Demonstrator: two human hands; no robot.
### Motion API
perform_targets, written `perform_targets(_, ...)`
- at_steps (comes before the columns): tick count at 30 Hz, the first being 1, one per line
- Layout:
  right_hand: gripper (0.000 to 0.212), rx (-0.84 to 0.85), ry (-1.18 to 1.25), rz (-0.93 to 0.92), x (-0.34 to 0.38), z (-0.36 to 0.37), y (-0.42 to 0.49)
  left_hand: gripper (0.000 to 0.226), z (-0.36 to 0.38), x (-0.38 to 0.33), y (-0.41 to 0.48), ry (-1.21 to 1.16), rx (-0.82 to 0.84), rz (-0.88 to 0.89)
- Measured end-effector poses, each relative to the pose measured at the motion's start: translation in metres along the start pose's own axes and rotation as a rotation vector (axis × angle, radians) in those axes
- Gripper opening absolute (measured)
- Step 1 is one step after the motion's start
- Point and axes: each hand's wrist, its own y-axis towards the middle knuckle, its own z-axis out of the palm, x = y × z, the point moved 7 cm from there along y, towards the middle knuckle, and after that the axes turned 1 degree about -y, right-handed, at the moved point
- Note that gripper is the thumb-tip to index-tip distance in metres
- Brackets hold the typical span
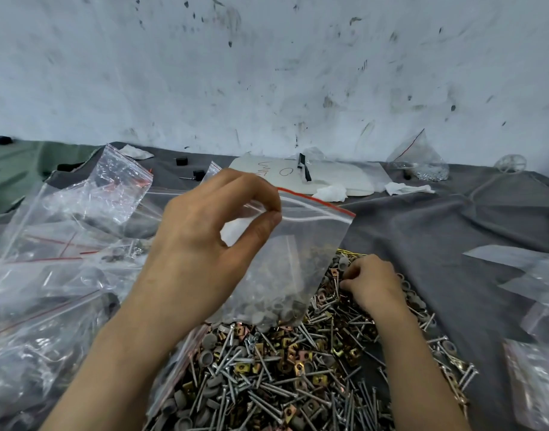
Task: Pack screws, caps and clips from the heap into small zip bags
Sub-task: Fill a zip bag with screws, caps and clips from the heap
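- Heap [282,377] of screws, grey caps and yellowish clips lies right under both my wrists and runs toward me out of frame. It looks barely dented.
- Left hand [204,244]: thumb and forefinger pinch the top edge of a zip bag [298,259] at the zip line, with the other fingers curled loosely behind. The bag hangs upright from that pinch and its bottom touches the heap.
- The bag mouth reads as open to the right of my pinch, with the red strip standing apart from the white track.
- Grey caps in the bag [267,309] sit in the bottom layer only. My call: partly filled, not ready to seal.
- Right hand [372,284]: below and right of the bag, on the far side of the heap, fingers curled down into the parts. Cannot tell whether they have anything pinched.
- Left of my left fingers is a pile of bags [49,275] on the grey cloth [438,228]. Some show screws inside, so I count those as packed.
- Right of my right fingers there are more bags at the cloth edge [534,384]. Their contents are too blurred to call.
- Well beyond my fingers, by the wall, a standing bag [422,160] holds small shiny parts.
- Status, as a judgement: several bags done, one in hand, bulk of the heap left.
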Motion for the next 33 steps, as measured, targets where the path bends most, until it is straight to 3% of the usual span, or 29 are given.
perform_targets(5, 0.009, -0.002, 0.074, -0.077, 0.007, -0.007, -0.003, 0.002, 0.001, 0.0, -0.001, 0.013, 0.008, 0.003)
perform_targets(7, 0.007, -0.077, 0.323, -0.147, 0.018, -0.03, -0.007, 0.002, 0.001, 0.0, -0.001, 0.007, 0.016, 0.006)
perform_targets(11, 0.014, -0.248, 1.068, -0.409, 0.051, -0.105, -0.049, 0.002, 0.004, -0.003, -0.001, 0.007, 0.04, 0.017)
perform_targets(13, 0.011, -0.247, 1.158, -0.597, 0.07, -0.131, -0.08, 0.002, 0.006, -0.005, -0.001, 0.031, 0.043, 0.038)
perform_targets(17, 0.011, -0.126, 0.957, -0.699, 0.094, -0.133, -0.107, 0.002, 0.007, -0.008, -0.001, 0.048, 0.047, 0.064)
perform_targets(20, 0.009, -0.194, 0.897, -0.657, 0.086, -0.133, -0.1, 0.002, 0.005, -0.007, -0.001, 0.045, 0.041, 0.062)
perform_targets(24, 0.008, -0.335, 0.866, -0.478, 0.051, -0.131, -0.072, 0.002, 0.002, -0.004, -0.001, 0.024, 0.021, 0.04)
perform_targets(29, 0.018, -0.288, 0.727, -0.255, 0.016, -0.102, -0.032, 0.002, 0.003, -0.004, -0.001, 0.03, 0.02, 0.046)
perform_targets(33, 0.003, 0.079, 0.352, -0.094, 0.001, -0.046, -0.015, 0.003, 0.002, -0.005, -0.001, 0.031, 0.018, 0.038)
